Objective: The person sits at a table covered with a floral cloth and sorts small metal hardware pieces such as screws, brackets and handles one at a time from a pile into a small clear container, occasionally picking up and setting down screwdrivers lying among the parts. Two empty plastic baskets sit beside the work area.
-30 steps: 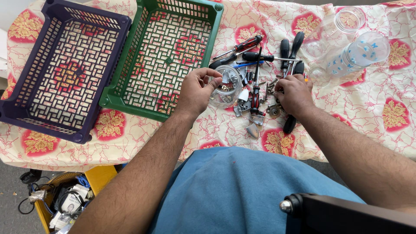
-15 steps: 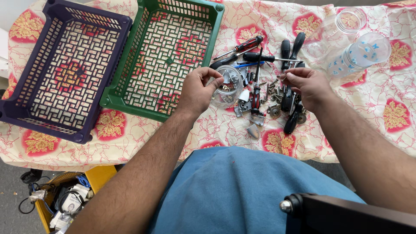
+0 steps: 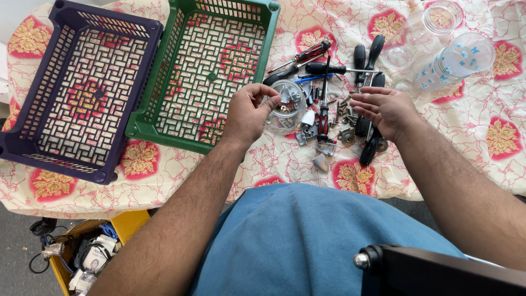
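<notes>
Clear plastic cup sits pinched in the left hand, so keep it level while the open, empty right hand at three o'clock picks small hardware.

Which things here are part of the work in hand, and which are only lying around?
In hand:
left hand holding small clear jar
right hand over pile of screwdrivers and small metal parts

Lying about:
purple crate
green crate
two clear bottles

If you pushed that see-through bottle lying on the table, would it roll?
Probably. The clear bottle lies on its side and looks round, so a sideways push would likely roll it. It seems empty, so probably light. The cloth might slow it.
</notes>
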